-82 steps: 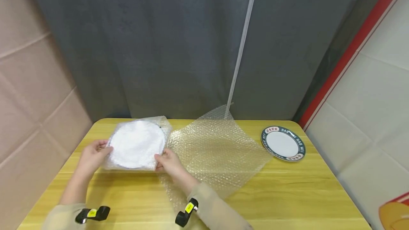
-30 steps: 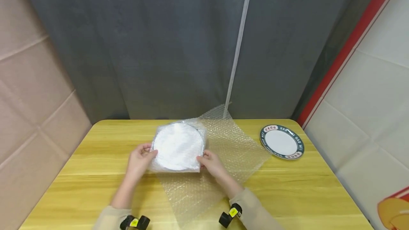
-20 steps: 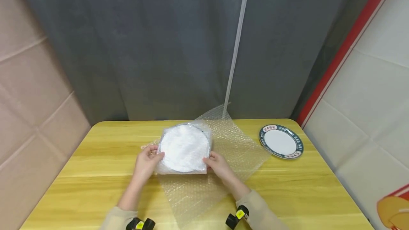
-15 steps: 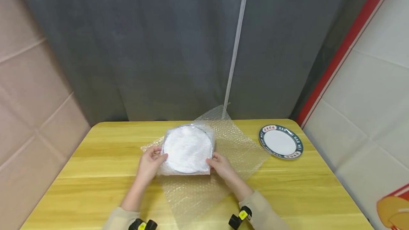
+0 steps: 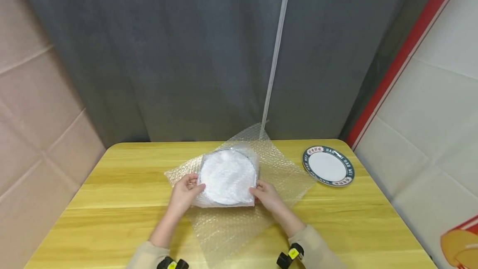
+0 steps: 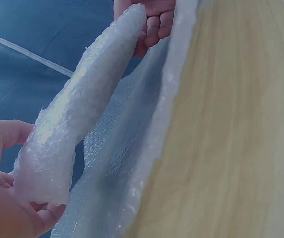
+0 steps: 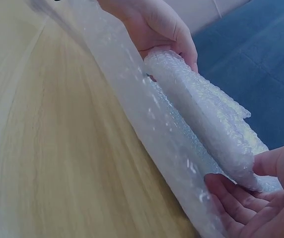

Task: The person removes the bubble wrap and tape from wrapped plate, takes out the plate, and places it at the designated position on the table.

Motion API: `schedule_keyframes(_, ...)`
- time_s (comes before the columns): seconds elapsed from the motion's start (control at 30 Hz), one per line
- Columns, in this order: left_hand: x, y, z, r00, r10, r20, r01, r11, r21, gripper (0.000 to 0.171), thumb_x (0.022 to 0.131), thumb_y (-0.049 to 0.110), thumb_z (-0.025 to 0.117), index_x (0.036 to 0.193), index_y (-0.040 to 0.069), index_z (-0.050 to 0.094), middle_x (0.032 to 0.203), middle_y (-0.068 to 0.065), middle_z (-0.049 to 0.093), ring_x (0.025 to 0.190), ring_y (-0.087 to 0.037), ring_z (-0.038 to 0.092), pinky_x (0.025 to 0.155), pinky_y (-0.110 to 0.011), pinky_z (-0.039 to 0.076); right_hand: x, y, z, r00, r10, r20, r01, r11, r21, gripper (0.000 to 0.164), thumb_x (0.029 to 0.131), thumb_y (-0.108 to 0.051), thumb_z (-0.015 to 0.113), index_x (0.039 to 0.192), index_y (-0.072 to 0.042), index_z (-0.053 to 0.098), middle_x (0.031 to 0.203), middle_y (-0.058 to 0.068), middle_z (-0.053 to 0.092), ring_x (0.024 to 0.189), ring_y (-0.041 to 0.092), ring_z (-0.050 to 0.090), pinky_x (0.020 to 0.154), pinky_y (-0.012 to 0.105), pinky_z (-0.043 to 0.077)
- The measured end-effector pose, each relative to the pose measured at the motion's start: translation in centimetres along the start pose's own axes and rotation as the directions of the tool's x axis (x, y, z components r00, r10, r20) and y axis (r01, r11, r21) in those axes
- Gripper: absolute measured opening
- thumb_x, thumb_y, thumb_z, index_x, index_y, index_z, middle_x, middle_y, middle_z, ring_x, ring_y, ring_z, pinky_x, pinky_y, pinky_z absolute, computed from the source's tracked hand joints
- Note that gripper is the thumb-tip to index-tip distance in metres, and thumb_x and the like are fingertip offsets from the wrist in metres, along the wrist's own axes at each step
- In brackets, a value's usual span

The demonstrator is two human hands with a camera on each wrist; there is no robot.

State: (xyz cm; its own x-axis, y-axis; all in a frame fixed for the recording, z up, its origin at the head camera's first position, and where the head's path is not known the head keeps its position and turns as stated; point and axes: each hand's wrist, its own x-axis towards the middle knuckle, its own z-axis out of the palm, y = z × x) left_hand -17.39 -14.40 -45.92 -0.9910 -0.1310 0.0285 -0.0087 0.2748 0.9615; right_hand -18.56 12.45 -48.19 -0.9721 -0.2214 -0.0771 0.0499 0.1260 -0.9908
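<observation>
A round plate wrapped in bubble wrap (image 5: 228,176) is held over the middle of the table, its white face showing through the film. My left hand (image 5: 184,193) pinches its left edge, thumb on top and fingers beneath. At the right edge, my right hand (image 5: 269,196) holds it the same way. Beneath the bundle, a loose sheet of bubble wrap (image 5: 228,227) lies spread on the table. Both wrist views show the wrapped bundle (image 6: 77,104) edge-on, raised above the sheet between the two hands.
A white plate with a dark green lettered rim (image 5: 328,166) lies at the right, by the sheet's right corner. The wooden table (image 5: 123,186) ends at a dark grey curtain (image 5: 186,74). The sheet's far corner leans up against that curtain.
Both hands have carried the wrapped plate from the table's left side rightward over the loose sheet. The sheet's left corner has come into sight. The green-rimmed plate stays put.
</observation>
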Motion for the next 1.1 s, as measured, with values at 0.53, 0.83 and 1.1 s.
schedule_keyframes(0.53,1.3,-1.4,1.9,0.998,0.023,0.053,-0.026,0.998,0.055,0.046,0.075,0.004,0.076,0.115,-0.007,0.058,0.097,-0.013,0.062,0.093,-0.029,0.059,0.083,-0.039,0.051,0.8,0.8,-1.1,0.995,0.031,-0.094,-0.04,0.994,-0.097,0.015,0.092,-0.006,0.06,0.082,0.005,0.056,0.06,0.002,0.049,0.054,0.013,0.048,0.05,0.023,0.044)
schedule_keyframes(0.83,1.7,-2.8,2.2,0.998,0.015,0.062,-0.02,0.997,0.071,0.047,0.074,0.007,0.077,0.115,-0.007,0.058,0.097,-0.012,0.062,0.096,-0.03,0.059,0.088,-0.044,0.048,1.0,1.0,-1.2,0.997,0.002,-0.083,-0.013,0.991,-0.134,0.019,0.09,0.002,0.058,0.073,0.008,0.051,0.056,0.003,0.049,0.049,0.012,0.048,0.048,0.025,0.046)
schedule_keyframes(1.1,1.8,-3.2,2.6,0.997,0.016,0.07,-0.021,0.997,0.07,0.047,0.074,0.005,0.077,0.115,-0.008,0.058,0.097,-0.012,0.062,0.094,-0.029,0.059,0.088,-0.044,0.048,0.8,1.3,-1.3,0.995,0.001,-0.098,-0.014,0.991,-0.13,0.014,0.089,-0.002,0.06,0.078,0.006,0.057,0.058,0.001,0.05,0.051,0.011,0.049,0.049,0.023,0.046)
